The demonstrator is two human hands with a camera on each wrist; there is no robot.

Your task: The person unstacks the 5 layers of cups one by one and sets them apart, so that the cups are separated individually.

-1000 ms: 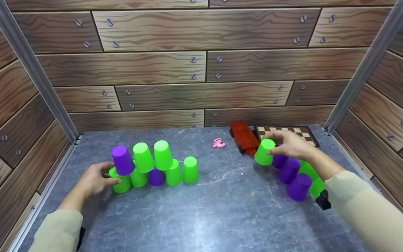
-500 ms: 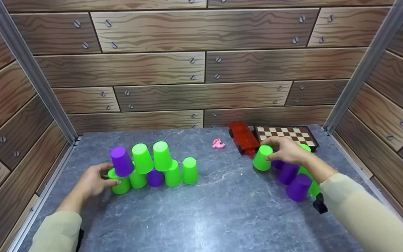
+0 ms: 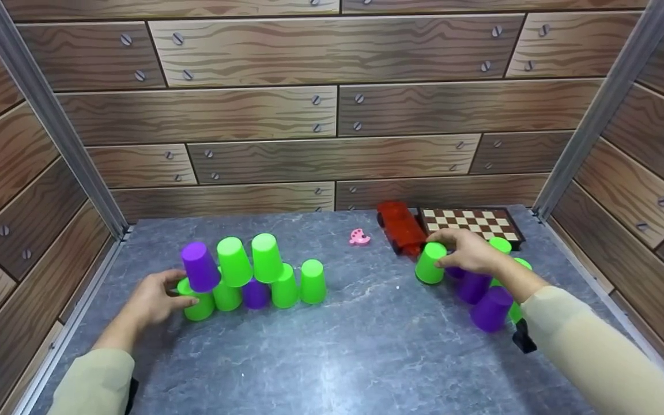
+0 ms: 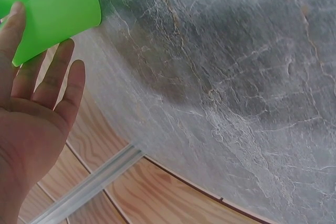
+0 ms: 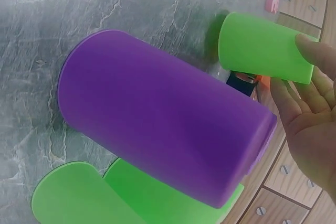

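My left hand (image 3: 151, 298) holds the upside-down green cup (image 3: 198, 304) at the left end of a bottom row, thumb on one side and fingers on the other. In the left wrist view the thumb lies on that cup (image 4: 58, 14). A purple cup (image 3: 200, 267) and two green cups (image 3: 234, 262) stand upside down in an upper row on top. Over on the right, my right hand (image 3: 470, 252) pinches another green cup (image 3: 431, 263), mouth down at the table, between thumb and fingers. Purple cups (image 3: 491, 310) stand close below this hand, with green cups (image 3: 500, 245) partly hidden behind the wrist.
A red toy car (image 3: 401, 227) lies just behind the right-hand cup, beside a checkered board (image 3: 470, 221). A small pink toy (image 3: 359, 237) sits at the back middle. Wood-patterned walls (image 3: 332, 109) enclose the grey marbled table (image 3: 332, 357).
My right hand has lowered the green cup to the table and come slightly nearer, uncovering more of the checkered board. The left hand stays at its cup.
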